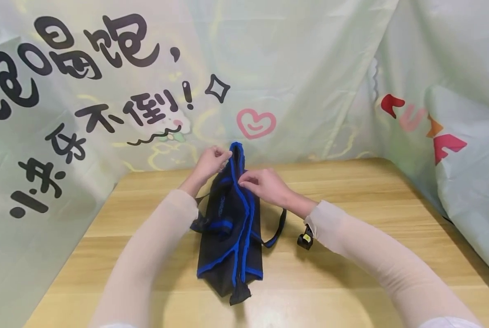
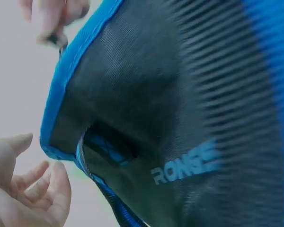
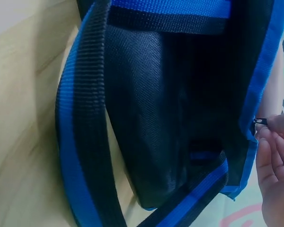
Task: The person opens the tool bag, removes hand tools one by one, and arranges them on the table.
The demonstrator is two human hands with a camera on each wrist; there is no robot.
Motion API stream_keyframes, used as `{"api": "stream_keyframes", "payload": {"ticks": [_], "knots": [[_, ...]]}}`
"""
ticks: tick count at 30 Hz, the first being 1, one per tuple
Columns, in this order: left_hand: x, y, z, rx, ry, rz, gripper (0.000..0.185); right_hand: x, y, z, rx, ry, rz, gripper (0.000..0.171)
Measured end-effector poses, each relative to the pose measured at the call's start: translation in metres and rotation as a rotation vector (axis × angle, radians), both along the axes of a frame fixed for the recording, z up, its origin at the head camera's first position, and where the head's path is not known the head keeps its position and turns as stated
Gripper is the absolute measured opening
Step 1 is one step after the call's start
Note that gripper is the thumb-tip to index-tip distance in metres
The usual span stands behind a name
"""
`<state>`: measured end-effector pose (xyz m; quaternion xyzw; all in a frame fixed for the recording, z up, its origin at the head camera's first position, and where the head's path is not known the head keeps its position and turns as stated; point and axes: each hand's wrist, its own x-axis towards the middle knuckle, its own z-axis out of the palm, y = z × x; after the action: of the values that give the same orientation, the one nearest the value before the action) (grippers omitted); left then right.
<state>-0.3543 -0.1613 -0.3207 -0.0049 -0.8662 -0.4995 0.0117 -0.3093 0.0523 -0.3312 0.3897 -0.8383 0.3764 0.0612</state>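
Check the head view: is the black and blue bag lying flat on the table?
No: the bag stands upright on the wooden table, with the left hand and right hand holding its top edge.

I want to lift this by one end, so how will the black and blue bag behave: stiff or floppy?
Probably floppy: the bag is thin woven fabric that creases and sags where the left hand holds its far end. Likely light, as it lies flat. Its loose strap would probably dangle. The right hand pinches the zipper pull.

pale beige close-fitting sleeves [image 1: 154, 246] to both wrists, bare grips
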Motion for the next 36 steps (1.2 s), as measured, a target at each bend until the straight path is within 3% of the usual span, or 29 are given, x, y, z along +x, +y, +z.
{"api": "stream_keyframes", "payload": {"ticks": [4, 7, 15, 20, 36], "knots": [[0.023, 0.006, 0.003, -0.119, 0.006, -0.05, 0.038, -0.001, 0.0, -0.002, -0.027, -0.005, -0.014, 0.012], [0.038, 0.012, 0.003, -0.134, -0.024, -0.1, 0.036, -0.001, 0.001, -0.004, -0.034, -0.016, -0.026, 0.012], [0.058, 0.022, -0.003, -0.17, -0.026, -0.127, 0.028, 0.003, 0.004, -0.006, -0.049, -0.012, -0.037, 0.012], [0.06, 0.023, -0.004, -0.159, -0.035, -0.138, 0.027, 0.005, 0.004, -0.006, -0.042, 0.005, -0.036, 0.012], [0.05, 0.016, -0.004, -0.165, -0.002, -0.124, 0.022, 0.015, 0.004, 0.001, -0.006, 0.012, 0.002, 0.009]]}}
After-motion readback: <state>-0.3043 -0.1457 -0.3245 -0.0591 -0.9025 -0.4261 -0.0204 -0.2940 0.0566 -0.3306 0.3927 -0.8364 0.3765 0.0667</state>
